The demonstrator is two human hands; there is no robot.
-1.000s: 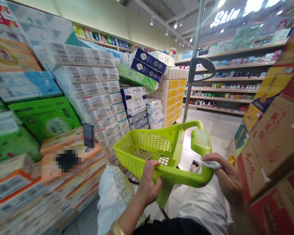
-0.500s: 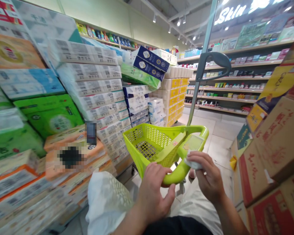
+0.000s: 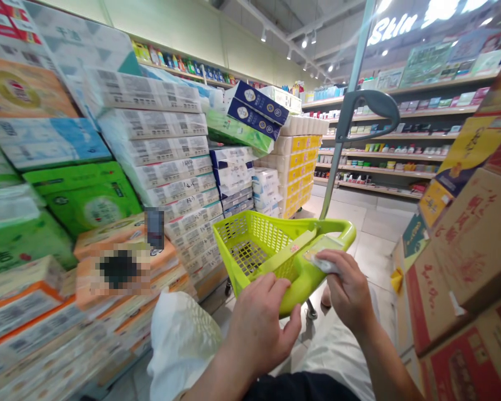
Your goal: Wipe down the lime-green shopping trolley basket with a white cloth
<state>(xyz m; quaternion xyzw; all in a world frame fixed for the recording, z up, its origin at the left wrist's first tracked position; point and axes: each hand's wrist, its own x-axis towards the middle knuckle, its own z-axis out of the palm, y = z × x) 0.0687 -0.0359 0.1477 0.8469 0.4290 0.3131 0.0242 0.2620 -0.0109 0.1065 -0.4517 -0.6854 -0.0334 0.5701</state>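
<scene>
A lime-green wheeled shopping basket (image 3: 271, 229), with perforated sides, stands tilted in front of my knees. My left hand (image 3: 264, 314) is closed over its near edge, thumb below and fingers over the top. Between the fingertips of my right hand (image 3: 350, 289) is a crumpled white tissue (image 3: 323, 264), pressed against the smooth handle end of the basket near a pale label (image 3: 328, 243). A metal pole with a grey looped grip (image 3: 369, 114) rises from the basket's far side. No goods show inside the basket, though part of its floor is hidden.
Stacked tissue packs (image 3: 179, 150) form a wall on the left, with orange packs (image 3: 150, 278) near my left knee. Cardboard cartons (image 3: 480, 234) line the right. Behind are shelves of small products (image 3: 401, 147). Tiled floor (image 3: 369, 245) runs between them.
My right hand has slid the tissue a little left and up along the basket's handle end. The basket has shifted and turned slightly. My left hand keeps its hold on the edge.
</scene>
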